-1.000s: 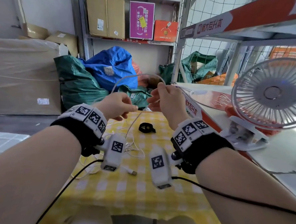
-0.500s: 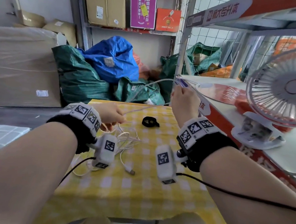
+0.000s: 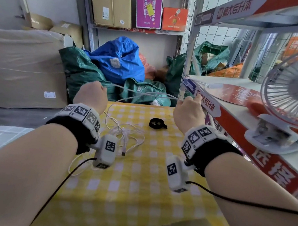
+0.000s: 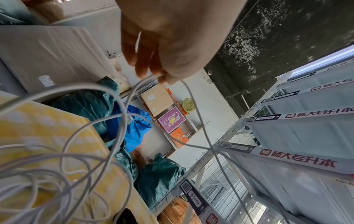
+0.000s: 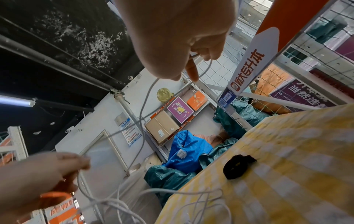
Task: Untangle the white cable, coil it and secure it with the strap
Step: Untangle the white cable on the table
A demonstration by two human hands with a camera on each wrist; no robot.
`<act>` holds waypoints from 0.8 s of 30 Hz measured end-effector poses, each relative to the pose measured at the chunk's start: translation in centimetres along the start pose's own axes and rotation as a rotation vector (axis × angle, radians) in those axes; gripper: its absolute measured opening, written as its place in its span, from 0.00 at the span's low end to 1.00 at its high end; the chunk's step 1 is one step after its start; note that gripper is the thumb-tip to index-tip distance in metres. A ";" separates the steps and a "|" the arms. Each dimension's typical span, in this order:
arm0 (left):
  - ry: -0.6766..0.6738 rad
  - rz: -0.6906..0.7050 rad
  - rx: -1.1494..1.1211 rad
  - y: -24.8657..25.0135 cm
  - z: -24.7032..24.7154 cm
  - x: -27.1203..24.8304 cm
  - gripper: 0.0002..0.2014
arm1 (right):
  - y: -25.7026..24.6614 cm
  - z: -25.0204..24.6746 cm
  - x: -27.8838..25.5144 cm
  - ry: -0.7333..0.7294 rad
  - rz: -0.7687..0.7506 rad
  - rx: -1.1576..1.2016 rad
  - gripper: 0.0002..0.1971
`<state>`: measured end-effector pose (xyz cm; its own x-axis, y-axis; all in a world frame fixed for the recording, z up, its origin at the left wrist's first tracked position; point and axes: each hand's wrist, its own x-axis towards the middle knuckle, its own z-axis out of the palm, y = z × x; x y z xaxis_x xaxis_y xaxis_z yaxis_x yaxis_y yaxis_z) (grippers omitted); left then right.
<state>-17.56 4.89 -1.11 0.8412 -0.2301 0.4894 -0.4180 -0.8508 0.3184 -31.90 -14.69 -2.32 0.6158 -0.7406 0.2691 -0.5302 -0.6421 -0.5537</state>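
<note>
White cable (image 3: 143,92) is stretching left to right between both raised hands, left hand (image 3: 91,96) and right hand (image 3: 188,109) each pinching it, while its tangle is lying on the yellow tabletop (image 3: 137,184) nearer the left hand, black strap (image 3: 157,123) beyond.

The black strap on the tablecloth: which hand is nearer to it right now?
Right. The right hand holds the white cable up just beyond and right of the black strap; the left hand grips the cable farther off, toward the table's left side.
</note>
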 end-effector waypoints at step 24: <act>-0.577 0.177 -0.707 10.9 -0.8 -0.6 0.19 | 4.4 -0.9 0.5 -0.245 0.011 -0.220 0.18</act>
<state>-22.88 -3.87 2.70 0.7064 -0.6898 0.1590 -0.5091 -0.3390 0.7911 -34.39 -18.08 -3.94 0.7171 -0.6951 0.0512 -0.6343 -0.6813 -0.3653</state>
